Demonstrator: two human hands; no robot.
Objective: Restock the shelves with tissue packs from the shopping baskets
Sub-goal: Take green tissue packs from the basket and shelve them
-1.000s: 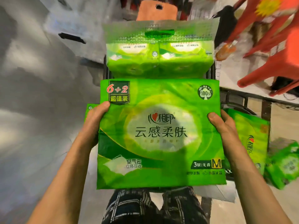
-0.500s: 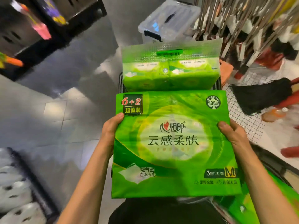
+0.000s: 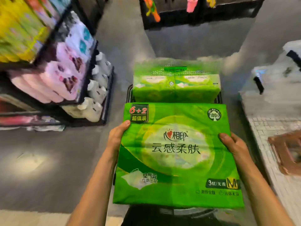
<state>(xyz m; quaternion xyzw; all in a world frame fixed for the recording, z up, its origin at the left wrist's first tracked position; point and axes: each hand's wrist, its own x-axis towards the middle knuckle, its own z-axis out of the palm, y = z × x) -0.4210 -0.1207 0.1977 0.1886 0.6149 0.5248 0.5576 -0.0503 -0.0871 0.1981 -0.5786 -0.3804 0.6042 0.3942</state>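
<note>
I hold a large green tissue pack flat in front of me, its printed face up. My left hand grips its left edge with the thumb on top. My right hand grips its right edge the same way. Just beyond it a second green tissue pack stands in a black shopping basket, of which only the rim shows. Shelves with pink, white and yellow paper goods stand to my left.
Grey floor runs ahead between the shelves and a dark display unit at the back. A clear plastic bin with black clips sits at right. A white wire grid surface with a brown item lies at the right edge.
My view has swung left: the shelves of paper goods have come into sight and the plastic bin has slid to the right. Both hands keep the same grip on the pack.
</note>
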